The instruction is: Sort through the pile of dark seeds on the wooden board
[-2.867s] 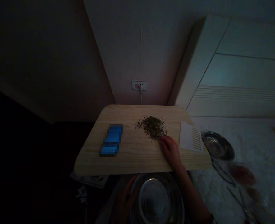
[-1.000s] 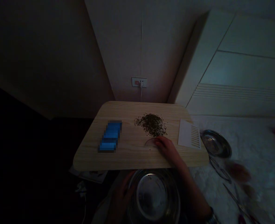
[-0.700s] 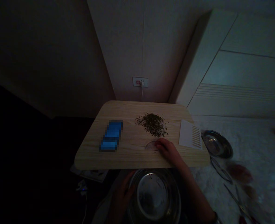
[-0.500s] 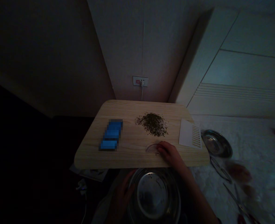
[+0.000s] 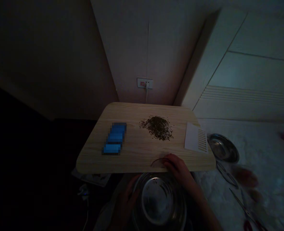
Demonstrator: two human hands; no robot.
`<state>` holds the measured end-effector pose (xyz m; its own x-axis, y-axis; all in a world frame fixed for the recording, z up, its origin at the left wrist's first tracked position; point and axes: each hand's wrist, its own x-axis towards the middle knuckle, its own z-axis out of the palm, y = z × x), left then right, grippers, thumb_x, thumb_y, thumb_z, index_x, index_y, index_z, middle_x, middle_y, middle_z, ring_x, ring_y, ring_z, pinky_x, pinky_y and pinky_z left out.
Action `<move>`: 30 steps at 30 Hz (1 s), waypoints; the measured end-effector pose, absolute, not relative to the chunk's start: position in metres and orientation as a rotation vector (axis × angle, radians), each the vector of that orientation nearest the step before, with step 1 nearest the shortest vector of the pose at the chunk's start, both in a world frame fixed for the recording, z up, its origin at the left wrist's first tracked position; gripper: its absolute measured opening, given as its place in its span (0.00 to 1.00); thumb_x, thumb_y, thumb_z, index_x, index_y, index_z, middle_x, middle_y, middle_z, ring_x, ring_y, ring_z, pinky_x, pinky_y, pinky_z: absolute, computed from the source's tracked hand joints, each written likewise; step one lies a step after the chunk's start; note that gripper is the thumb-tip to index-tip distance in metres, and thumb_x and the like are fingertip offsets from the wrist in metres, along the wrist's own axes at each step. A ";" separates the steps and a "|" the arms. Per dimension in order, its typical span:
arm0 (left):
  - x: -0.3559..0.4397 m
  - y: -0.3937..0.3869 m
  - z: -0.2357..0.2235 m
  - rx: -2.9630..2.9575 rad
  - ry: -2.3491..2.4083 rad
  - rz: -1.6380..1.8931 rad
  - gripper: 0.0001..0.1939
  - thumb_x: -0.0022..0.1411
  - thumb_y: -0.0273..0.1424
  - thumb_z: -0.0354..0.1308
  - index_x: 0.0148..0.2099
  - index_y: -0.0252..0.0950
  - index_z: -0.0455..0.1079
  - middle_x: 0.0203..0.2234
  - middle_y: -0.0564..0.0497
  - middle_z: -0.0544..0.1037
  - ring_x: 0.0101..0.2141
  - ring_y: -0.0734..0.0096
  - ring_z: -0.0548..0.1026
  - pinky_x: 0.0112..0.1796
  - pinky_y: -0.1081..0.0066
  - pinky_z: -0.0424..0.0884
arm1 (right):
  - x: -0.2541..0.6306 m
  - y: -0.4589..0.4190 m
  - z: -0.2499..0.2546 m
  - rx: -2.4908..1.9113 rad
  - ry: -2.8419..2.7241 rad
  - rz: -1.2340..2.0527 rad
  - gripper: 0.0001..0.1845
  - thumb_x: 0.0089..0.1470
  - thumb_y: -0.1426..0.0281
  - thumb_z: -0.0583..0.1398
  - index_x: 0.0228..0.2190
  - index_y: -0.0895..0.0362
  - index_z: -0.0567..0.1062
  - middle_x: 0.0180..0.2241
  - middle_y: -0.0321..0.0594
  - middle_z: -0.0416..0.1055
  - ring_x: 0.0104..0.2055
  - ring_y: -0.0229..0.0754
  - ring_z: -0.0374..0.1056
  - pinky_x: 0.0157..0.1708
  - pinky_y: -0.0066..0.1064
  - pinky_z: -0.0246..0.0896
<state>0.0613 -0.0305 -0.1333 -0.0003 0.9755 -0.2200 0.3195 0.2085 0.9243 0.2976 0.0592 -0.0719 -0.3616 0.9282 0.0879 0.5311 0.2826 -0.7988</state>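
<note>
My right hand [image 5: 177, 168] is closed on a thin, see-through curved piece [image 5: 158, 163] with a dark rim, at the near edge of the small wooden table [image 5: 132, 160]. Just below that edge sits a shiny metal bowl [image 5: 179, 205] with a few dark specks inside. My left hand [image 5: 126, 200], dim in shadow, grips the bowl's left rim. Farther back on the tabletop lies a loose pile of small dark greenish-brown grains [image 5: 158, 126], apart from both hands.
A phone-shaped blue pixelated patch [image 5: 115, 138] lies at the table's left. At its right is a white slotted board [image 5: 192, 138]. Beyond, on a pale quilted surface, are another metal bowl [image 5: 223, 148], scissors [image 5: 243, 207] and a blurred reddish thing [image 5: 246, 178]. A wall socket [image 5: 145, 83] holds a plug.
My right hand has drawn the curved piece toward me, from the tabletop to its near edge above the bowl. My left hand stays on the bowl; the grain pile looks the same.
</note>
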 end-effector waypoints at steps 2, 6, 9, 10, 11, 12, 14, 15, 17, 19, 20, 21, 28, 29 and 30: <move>0.062 -0.031 -0.133 1.286 1.509 0.844 0.21 0.59 0.34 0.51 0.54 0.39 0.64 0.52 0.48 0.72 0.54 0.58 0.66 0.53 0.60 0.62 | 0.298 0.058 -0.071 -1.302 -1.997 0.940 0.07 0.57 0.70 0.54 0.33 0.56 0.72 0.33 0.38 0.69 0.37 0.40 0.64 0.38 0.30 0.58; 0.063 -0.032 -0.132 1.228 1.527 0.842 0.21 0.59 0.35 0.51 0.55 0.39 0.64 0.52 0.48 0.72 0.53 0.57 0.67 0.51 0.60 0.64 | 0.298 0.057 -0.069 -1.290 -1.980 0.976 0.08 0.57 0.70 0.53 0.34 0.55 0.72 0.34 0.38 0.70 0.38 0.40 0.65 0.39 0.30 0.58; 0.062 -0.032 -0.130 1.236 1.501 0.876 0.21 0.59 0.35 0.52 0.54 0.40 0.64 0.52 0.48 0.72 0.54 0.58 0.66 0.52 0.60 0.63 | 0.298 0.058 -0.071 -1.297 -1.935 1.012 0.08 0.56 0.69 0.54 0.34 0.55 0.72 0.34 0.39 0.70 0.38 0.40 0.65 0.39 0.30 0.59; 0.062 -0.032 -0.130 1.243 1.492 0.884 0.21 0.58 0.35 0.52 0.54 0.40 0.65 0.52 0.48 0.72 0.54 0.58 0.66 0.52 0.61 0.62 | 0.299 0.058 -0.071 -1.306 -1.907 1.023 0.08 0.56 0.68 0.54 0.34 0.56 0.72 0.34 0.39 0.71 0.38 0.40 0.65 0.39 0.31 0.59; 0.062 -0.032 -0.129 1.245 1.485 0.890 0.21 0.58 0.34 0.53 0.54 0.40 0.65 0.53 0.48 0.71 0.54 0.59 0.66 0.53 0.61 0.62 | 0.299 0.059 -0.072 -1.315 -1.871 1.037 0.08 0.56 0.68 0.54 0.34 0.56 0.72 0.34 0.39 0.71 0.37 0.40 0.66 0.39 0.31 0.60; 0.062 -0.031 -0.127 1.238 1.480 0.891 0.21 0.58 0.34 0.53 0.54 0.39 0.65 0.53 0.49 0.71 0.54 0.59 0.66 0.52 0.62 0.63 | 0.299 0.060 -0.073 -1.322 -1.830 1.052 0.08 0.55 0.67 0.54 0.34 0.56 0.72 0.34 0.39 0.71 0.37 0.41 0.66 0.38 0.31 0.60; 0.062 -0.030 -0.124 1.212 1.476 0.880 0.20 0.59 0.34 0.52 0.54 0.39 0.65 0.52 0.48 0.72 0.53 0.59 0.67 0.52 0.62 0.64 | 0.301 0.062 -0.074 -1.336 -1.737 1.064 0.09 0.55 0.66 0.55 0.34 0.56 0.72 0.33 0.39 0.72 0.36 0.41 0.67 0.37 0.31 0.61; 0.062 -0.030 -0.123 1.202 1.478 0.876 0.20 0.59 0.34 0.52 0.54 0.38 0.65 0.52 0.48 0.72 0.53 0.59 0.67 0.52 0.62 0.64 | 0.302 0.064 -0.075 -1.345 -1.694 1.054 0.09 0.55 0.65 0.55 0.34 0.56 0.72 0.33 0.39 0.72 0.36 0.41 0.67 0.37 0.31 0.61; 0.062 -0.030 -0.121 1.193 1.487 0.877 0.20 0.59 0.34 0.52 0.54 0.38 0.65 0.52 0.47 0.72 0.53 0.59 0.67 0.53 0.62 0.63 | 0.305 0.068 -0.079 -1.378 -1.608 0.991 0.10 0.55 0.64 0.55 0.35 0.56 0.72 0.34 0.40 0.72 0.36 0.42 0.67 0.37 0.32 0.61; 0.062 -0.031 -0.119 1.182 1.481 0.885 0.21 0.58 0.34 0.53 0.54 0.38 0.66 0.51 0.48 0.73 0.53 0.58 0.67 0.53 0.61 0.63 | 0.310 0.074 -0.084 -1.427 -1.515 0.891 0.11 0.54 0.63 0.54 0.35 0.56 0.72 0.35 0.41 0.73 0.37 0.43 0.67 0.37 0.33 0.61; 0.061 -0.031 -0.119 1.177 1.471 0.890 0.21 0.58 0.34 0.53 0.54 0.39 0.66 0.51 0.48 0.73 0.53 0.58 0.67 0.52 0.62 0.64 | 0.312 0.077 -0.087 -1.457 -1.461 0.833 0.12 0.54 0.63 0.54 0.36 0.57 0.71 0.35 0.42 0.73 0.36 0.43 0.67 0.37 0.34 0.61; 0.061 -0.031 -0.119 1.174 1.466 0.895 0.21 0.58 0.35 0.53 0.54 0.39 0.66 0.51 0.48 0.74 0.53 0.58 0.67 0.52 0.62 0.64 | 0.315 0.080 -0.090 -1.488 -1.410 0.775 0.13 0.54 0.62 0.54 0.37 0.57 0.71 0.35 0.43 0.73 0.36 0.44 0.67 0.37 0.34 0.62; 0.062 -0.031 -0.124 1.184 1.496 0.921 0.20 0.58 0.35 0.54 0.52 0.39 0.67 0.51 0.49 0.73 0.51 0.57 0.69 0.50 0.64 0.67 | 0.321 0.093 -0.096 -1.624 -1.286 0.550 0.16 0.54 0.61 0.53 0.38 0.59 0.72 0.35 0.44 0.73 0.35 0.44 0.68 0.35 0.34 0.61; 0.062 -0.032 -0.126 1.188 1.492 0.929 0.19 0.58 0.35 0.54 0.52 0.39 0.68 0.51 0.49 0.73 0.51 0.57 0.70 0.49 0.64 0.68 | 0.320 0.093 -0.095 -1.644 -1.271 0.523 0.17 0.54 0.61 0.53 0.38 0.59 0.72 0.35 0.45 0.73 0.34 0.44 0.68 0.34 0.34 0.61; 0.062 -0.032 -0.127 1.192 1.492 0.937 0.19 0.58 0.34 0.54 0.52 0.39 0.68 0.51 0.49 0.73 0.51 0.57 0.69 0.49 0.64 0.68 | 0.320 0.094 -0.095 -1.662 -1.258 0.493 0.17 0.53 0.61 0.52 0.38 0.59 0.72 0.35 0.45 0.73 0.33 0.44 0.68 0.33 0.34 0.61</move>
